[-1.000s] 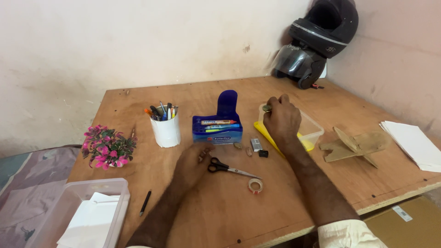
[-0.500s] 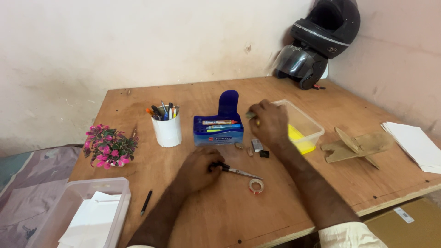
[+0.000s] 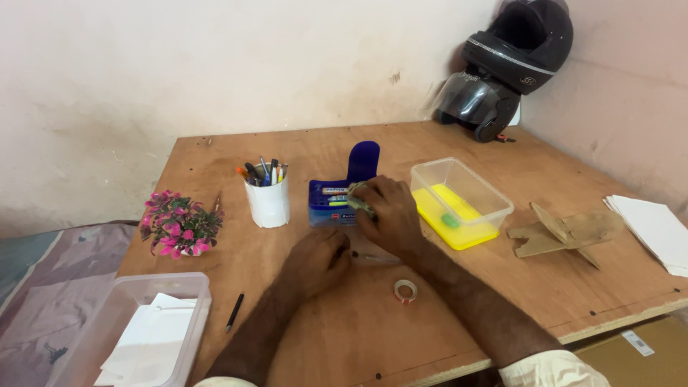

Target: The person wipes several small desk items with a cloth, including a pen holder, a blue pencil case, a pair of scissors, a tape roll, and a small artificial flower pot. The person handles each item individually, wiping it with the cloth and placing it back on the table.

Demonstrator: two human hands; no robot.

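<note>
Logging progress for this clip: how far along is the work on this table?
Done: one small green piece lies in the clear tub. In hand: the right hand pinches a small greenish thing over the blue pen box; the left hand covers the scissors. Left: tape roll and black pen lie loose.

A black helmet [image 3: 510, 63] leans in the corner at one o'clock on the wooden tabletop [image 3: 344, 337]. A white cup of pens [image 3: 267, 199] stands at eleven o'clock, with a small pot of pink flowers [image 3: 177, 225] at nine. A clear box of white paper [image 3: 140, 335] sits at seven o'clock, a black pen [image 3: 234, 312] just beside it. A tape roll [image 3: 405, 290] lies near the middle. Flat wooden pieces [image 3: 566, 231] and stacked white sheets [image 3: 658, 229] lie at three o'clock.
</note>
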